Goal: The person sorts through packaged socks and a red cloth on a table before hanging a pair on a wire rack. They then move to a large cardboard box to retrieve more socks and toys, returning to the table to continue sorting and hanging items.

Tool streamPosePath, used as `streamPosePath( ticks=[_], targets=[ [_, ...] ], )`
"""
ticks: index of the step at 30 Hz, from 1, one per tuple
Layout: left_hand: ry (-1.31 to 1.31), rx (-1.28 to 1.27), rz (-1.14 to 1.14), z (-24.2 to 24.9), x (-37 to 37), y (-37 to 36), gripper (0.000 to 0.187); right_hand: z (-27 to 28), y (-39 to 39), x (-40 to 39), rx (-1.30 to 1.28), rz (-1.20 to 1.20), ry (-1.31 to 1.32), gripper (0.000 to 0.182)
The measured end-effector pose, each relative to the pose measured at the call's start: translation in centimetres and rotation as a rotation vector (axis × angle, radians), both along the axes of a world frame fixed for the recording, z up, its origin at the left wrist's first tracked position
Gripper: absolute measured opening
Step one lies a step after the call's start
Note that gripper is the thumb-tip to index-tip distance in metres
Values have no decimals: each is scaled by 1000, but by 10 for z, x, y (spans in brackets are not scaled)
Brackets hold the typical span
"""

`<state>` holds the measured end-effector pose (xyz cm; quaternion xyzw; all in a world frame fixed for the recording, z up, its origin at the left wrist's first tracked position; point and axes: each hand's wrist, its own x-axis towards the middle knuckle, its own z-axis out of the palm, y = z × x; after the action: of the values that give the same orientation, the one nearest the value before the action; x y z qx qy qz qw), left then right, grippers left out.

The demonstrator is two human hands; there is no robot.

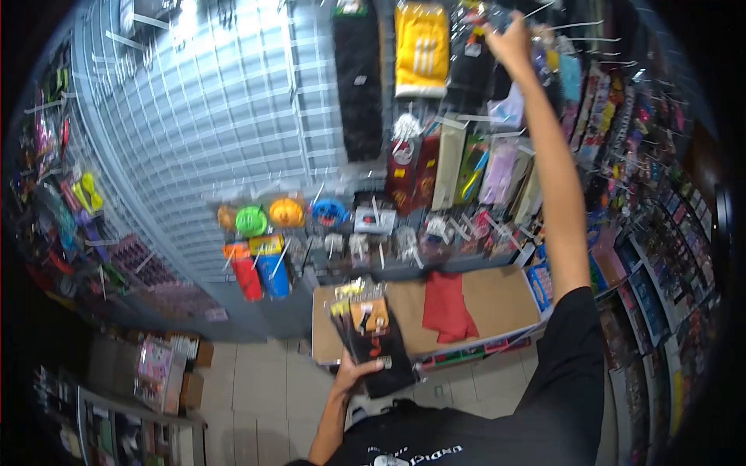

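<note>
My left hand (359, 374) is wrapped around the lower side of clear-wrapped packs of black cloth (381, 346). An orange picture card shows through the plastic on the top one. High on the right, my right arm stretches up to the grid wall. There my right hand (509, 48) has its thumb and fingers at the top edge of a black plastic-wrapped pack (470, 74), which hangs by the hooks. Beside that hangs a yellow pack with white stripes (421, 50), and further left a long black pack (359, 85).
Lower on the grid wall (210, 101) hang round toy-like items, including a green one (251, 221), and red and blue packets. A brown-topped counter (497, 299) carries a red cloth (448, 311). Metal hooks (590, 39) stick out near my right hand. Stocked shelves (657, 287) line the right.
</note>
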<state>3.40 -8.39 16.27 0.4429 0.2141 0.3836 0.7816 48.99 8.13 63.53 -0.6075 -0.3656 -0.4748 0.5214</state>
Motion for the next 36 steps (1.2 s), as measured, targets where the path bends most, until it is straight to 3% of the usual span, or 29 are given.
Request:
streamPosePath(
  ticks=[1, 3, 4, 5, 6, 7, 9, 11, 13, 16, 18, 22, 25, 26, 30, 33, 36],
  targets=[
    [-25, 21, 16, 6, 3, 2, 73, 0, -10, 5, -5, 54, -99, 76],
    [40, 41, -4, 6, 5, 9, 76, -23, -56, -55, 185, 260, -285, 40],
    [25, 54, 36, 19, 9, 8, 75, -36, -88, -90, 85, 276, -328, 42],
    [8, 76, 74, 33, 14, 8, 74, -57, -103, -121, 48, 733, -184, 32],
    [33, 82, 76, 36, 16, 10, 74, -86, -118, -123, -133, 727, -140, 33],
    [55, 91, 74, 38, 17, 11, 74, -115, -138, -158, -213, 773, -182, 16],
    [5, 85, 43, 48, 18, 11, 75, -180, -166, -203, -425, 886, -56, 13],
    [-53, 88, -36, 38, 17, 14, 76, -244, -187, -223, -691, 978, 246, 23],
    [-98, -23, -145, 31, 13, 13, 76, -315, -185, -225, -663, 1308, 759, 29],
    [-182, -266, -181, 20, 17, 2, 69, -360, -199, -238, -838, 1387, 952, 35],
    [-238, -448, -254, -26, 23, 5, 63, -373, -204, -247, -848, 1486, 1178, 36],
    [-342, -711, -305, -55, 38, -2, 45, -393, -208, -249, -822, 1388, 1295, 31],
    [-203, -607, -295, -87, 37, -4, 53, -406, -214, -246, -706, 1416, 1374, 30],
    [-135, -527, -273, -95, 36, -4, 60, -423, -211, -245, -609, 1355, 1268, 28],
    [-168, -597, -309, -76, 39, -5, 45, -431, -217, -241, -590, 1162, 1205, 27],
    [-236, -690, -316, -59, 42, -7, 31, -419, -220, -245, -546, 928, 1009, 27],
    [-161, -733, -224, -47, 48, -15, 32, -420, -217, -238, -479, 979, 1048, 26]
  ],
)
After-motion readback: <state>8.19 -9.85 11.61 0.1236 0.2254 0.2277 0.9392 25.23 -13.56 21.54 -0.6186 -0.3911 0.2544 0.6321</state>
